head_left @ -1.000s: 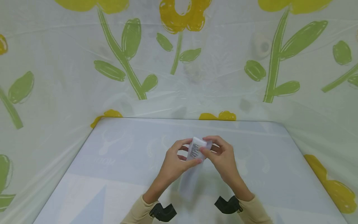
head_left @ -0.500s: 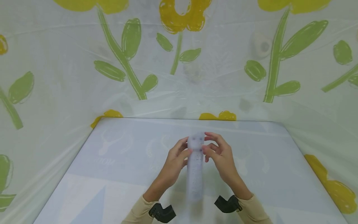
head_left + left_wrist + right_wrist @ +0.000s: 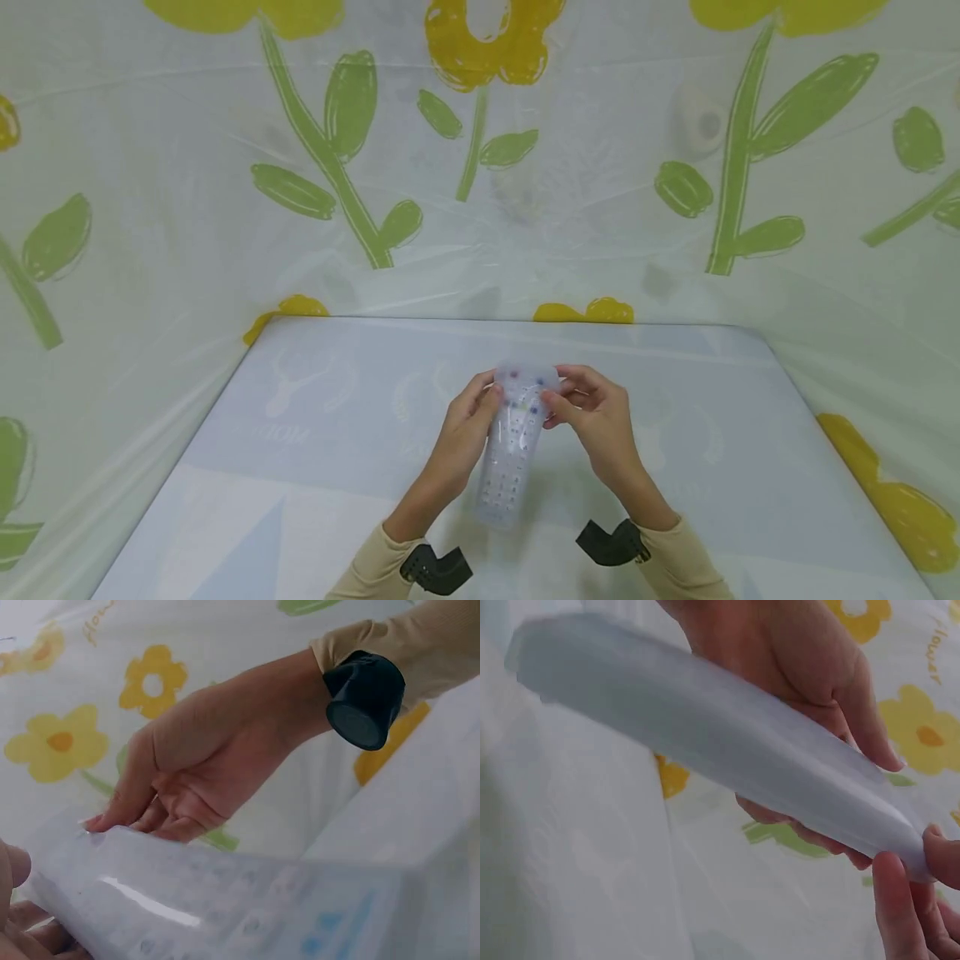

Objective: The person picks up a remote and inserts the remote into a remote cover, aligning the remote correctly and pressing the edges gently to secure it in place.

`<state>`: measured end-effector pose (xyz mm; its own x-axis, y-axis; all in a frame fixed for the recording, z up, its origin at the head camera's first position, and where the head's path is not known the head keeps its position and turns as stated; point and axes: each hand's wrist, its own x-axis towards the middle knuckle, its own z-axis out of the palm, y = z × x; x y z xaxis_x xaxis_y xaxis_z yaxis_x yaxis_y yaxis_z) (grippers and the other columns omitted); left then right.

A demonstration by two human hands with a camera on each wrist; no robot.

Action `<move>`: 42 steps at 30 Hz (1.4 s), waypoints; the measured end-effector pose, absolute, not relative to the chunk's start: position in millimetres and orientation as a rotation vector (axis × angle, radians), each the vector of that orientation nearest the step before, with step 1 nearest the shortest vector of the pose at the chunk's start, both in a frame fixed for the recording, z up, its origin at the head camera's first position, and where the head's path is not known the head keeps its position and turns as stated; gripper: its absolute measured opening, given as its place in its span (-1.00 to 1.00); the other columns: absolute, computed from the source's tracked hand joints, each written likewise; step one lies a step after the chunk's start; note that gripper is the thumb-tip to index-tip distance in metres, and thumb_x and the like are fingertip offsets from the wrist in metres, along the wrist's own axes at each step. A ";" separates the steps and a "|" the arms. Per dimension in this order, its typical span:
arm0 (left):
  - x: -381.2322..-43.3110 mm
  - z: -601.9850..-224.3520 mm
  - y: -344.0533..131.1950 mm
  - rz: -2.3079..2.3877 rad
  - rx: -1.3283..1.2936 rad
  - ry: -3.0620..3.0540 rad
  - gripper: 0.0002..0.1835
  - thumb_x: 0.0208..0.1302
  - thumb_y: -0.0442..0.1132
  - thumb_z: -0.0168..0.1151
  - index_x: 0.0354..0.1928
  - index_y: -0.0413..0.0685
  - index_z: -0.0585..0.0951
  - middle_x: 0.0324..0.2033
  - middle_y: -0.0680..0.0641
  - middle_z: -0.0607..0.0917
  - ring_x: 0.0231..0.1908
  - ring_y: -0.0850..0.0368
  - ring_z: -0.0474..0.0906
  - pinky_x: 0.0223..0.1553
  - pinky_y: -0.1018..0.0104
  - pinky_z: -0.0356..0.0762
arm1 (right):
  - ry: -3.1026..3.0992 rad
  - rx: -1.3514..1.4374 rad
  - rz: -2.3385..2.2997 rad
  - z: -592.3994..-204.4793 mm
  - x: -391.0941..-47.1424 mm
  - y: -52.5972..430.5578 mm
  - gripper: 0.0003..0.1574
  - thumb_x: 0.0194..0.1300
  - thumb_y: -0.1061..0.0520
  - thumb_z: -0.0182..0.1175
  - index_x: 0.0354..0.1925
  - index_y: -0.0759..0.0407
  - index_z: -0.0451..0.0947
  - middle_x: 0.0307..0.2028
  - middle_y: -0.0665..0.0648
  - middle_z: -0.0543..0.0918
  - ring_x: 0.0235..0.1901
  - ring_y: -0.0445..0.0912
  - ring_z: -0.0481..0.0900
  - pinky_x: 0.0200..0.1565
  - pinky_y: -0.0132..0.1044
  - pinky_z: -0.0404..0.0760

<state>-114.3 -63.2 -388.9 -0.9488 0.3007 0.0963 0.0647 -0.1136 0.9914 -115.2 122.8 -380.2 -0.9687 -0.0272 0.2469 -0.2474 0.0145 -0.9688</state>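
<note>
A white remote control [image 3: 512, 458] inside a clear plastic sleeve [image 3: 527, 374] is held over the table in the head view, its button side up. My left hand [image 3: 465, 429] grips its left edge near the top, thumb on the front. On the opposite edge, my right hand [image 3: 597, 417] pinches the sleeve's upper corner with thumb and fingers. The left wrist view has the remote's buttons blurred, with blue marks at one end. Its smooth back [image 3: 705, 720] faces the right wrist view, where fingertips [image 3: 896, 900] of my right hand pinch the narrow end.
Beneath the hands lies a pale blue and white table [image 3: 337, 500]. Behind it hangs a white curtain [image 3: 585, 233] printed with yellow flowers and green leaves. Black wrist mounts [image 3: 437, 571] sit on both beige sleeves [image 3: 371, 571].
The remote control has turned over from its labelled back to its button side, and its lower end has swung slightly left. Both hands have shifted their hold on its upper edges.
</note>
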 end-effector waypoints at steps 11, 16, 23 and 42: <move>-115.8 -390.4 -63.1 2.241 0.371 1.969 -0.62 0.44 -0.06 -0.01 0.23 0.07 0.42 -0.21 -0.14 0.58 -0.27 0.05 0.52 -0.33 0.25 0.53 | -2.185 0.306 2.055 -378.0 -112.4 121.8 -0.83 0.18 0.26 0.31 -0.32 0.40 0.57 -0.37 0.25 0.59 -0.47 0.02 0.61 -0.34 -0.18 0.68; -117.0 -390.0 -63.4 2.249 0.343 1.953 -0.64 0.44 -0.07 -0.01 0.20 0.04 0.46 -0.22 -0.12 0.58 -0.27 0.05 0.53 -0.35 0.25 0.53 | -2.176 0.485 1.917 -377.9 -114.4 123.6 -0.94 0.19 0.36 0.25 -0.35 0.35 0.54 -0.17 0.23 0.55 -0.17 -0.05 0.56 -0.12 -0.32 0.62; -119.9 -384.1 -59.5 2.290 0.357 1.897 -0.67 0.45 -0.14 -0.01 0.13 -0.08 0.52 -0.26 -0.12 0.60 -0.31 0.08 0.59 -0.45 0.29 0.57 | -2.015 0.640 1.763 -378.6 -114.8 128.0 -0.81 0.09 0.53 0.23 -0.34 0.33 0.57 -0.13 0.27 0.62 -0.15 -0.07 0.61 -0.13 -0.32 0.63; -112.3 -381.9 -61.0 2.360 0.341 1.807 -0.70 0.42 -0.18 0.04 0.09 -0.14 0.52 -0.08 -0.16 0.50 -0.28 -0.01 0.59 -0.53 0.19 0.63 | -2.071 0.529 2.080 -377.0 -114.6 129.7 -0.92 0.25 0.39 0.16 -0.25 0.39 0.47 -0.26 0.13 0.58 -0.33 -0.07 0.60 -0.29 -0.25 0.67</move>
